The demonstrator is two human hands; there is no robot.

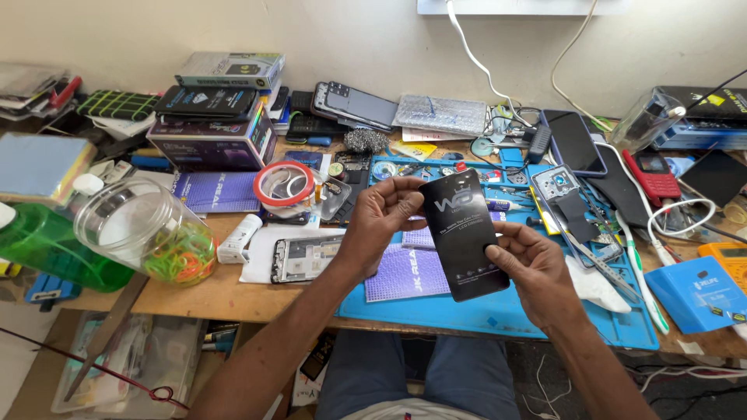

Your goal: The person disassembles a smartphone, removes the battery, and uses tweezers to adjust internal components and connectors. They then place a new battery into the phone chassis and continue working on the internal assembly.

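Flat black packet (pixel 464 233) held up in both hands above the blue mat (pixel 498 311), near the counter's front edge.

Left hand (pixel 381 218) pinching the packet's upper left edge; right hand (pixel 537 272) closed on the lower right edge, thumb on the face. Likely thin, light, fairly stiff, glossy and somewhat slippery; possibly fragile contents, so best gripped by the edges, not flexed. Phone frame (pixel 305 258) on white paper to the left; clear jar of rubber bands (pixel 148 229) toward the left edge.
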